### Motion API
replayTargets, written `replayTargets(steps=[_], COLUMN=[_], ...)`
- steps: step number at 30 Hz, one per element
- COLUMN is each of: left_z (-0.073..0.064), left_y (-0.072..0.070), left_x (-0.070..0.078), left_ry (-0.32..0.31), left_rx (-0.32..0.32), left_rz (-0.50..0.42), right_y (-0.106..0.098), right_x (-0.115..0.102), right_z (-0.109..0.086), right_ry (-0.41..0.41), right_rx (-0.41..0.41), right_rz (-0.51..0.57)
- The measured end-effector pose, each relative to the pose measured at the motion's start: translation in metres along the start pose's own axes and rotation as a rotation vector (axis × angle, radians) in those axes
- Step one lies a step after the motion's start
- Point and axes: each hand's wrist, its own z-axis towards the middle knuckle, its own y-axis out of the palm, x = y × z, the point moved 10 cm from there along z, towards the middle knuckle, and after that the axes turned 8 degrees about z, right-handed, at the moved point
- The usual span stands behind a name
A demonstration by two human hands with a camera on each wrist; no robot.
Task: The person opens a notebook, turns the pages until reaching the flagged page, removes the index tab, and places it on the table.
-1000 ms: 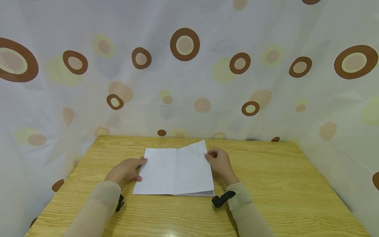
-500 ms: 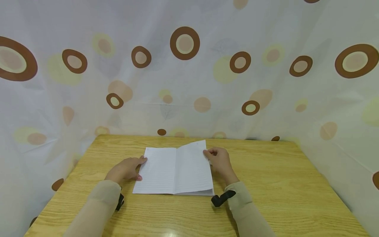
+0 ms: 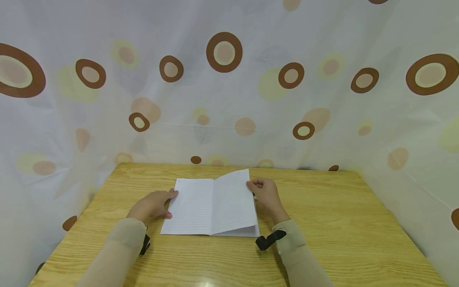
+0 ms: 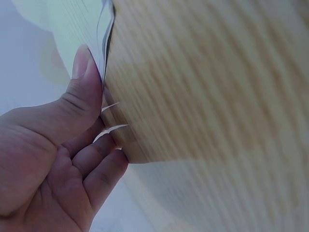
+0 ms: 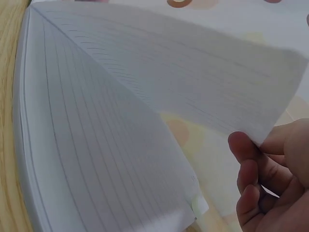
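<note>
A lined notebook point(image 3: 191, 207) lies spread at its middle on the wooden table. My left hand point(image 3: 152, 204) rests at its left edge, thumb and fingers spread apart along the margin. The left wrist view shows that thumb point(image 4: 83, 72) over the edge of the pages, the other fingers beside it. With thumb and forefinger my right hand point(image 3: 266, 195) pinches a single page point(image 5: 183, 82) near its outer corner. This page is lifted and bowed, and the lined sheet point(image 5: 91, 145) under it shows in the right wrist view.
The wooden table point(image 3: 322, 223) extends to both sides and in front of the notebook. A pale sheet with brown rings point(image 3: 229, 99) hangs behind it and at the sides. Each wrist carries a black strap point(image 3: 270, 240).
The right-hand page has risen further off the sheets below, its near corner now higher and more bowed. My right fingers have shifted slightly up and left. The left hand has stayed put.
</note>
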Motion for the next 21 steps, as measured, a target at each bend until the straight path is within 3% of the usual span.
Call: replayTargets(steps=[5, 14, 21], left_z=[-0.003, -0.007, -0.007], left_y=[-0.002, -0.004, -0.005], left_x=[0.003, 0.006, 0.006], left_ry=[0.008, 0.000, 0.006], left_rx=[-0.001, -0.010, 0.000], left_rz=[0.002, -0.007, -0.015], right_y=[0.002, 0.013, 0.016], right_x=[-0.004, -0.009, -0.013], right_z=[-0.001, -0.008, -0.009], right_ry=[0.011, 0.037, 0.043], right_rx=[-0.034, -0.199, -0.227], right_rz=[0.035, 0.072, 0.074])
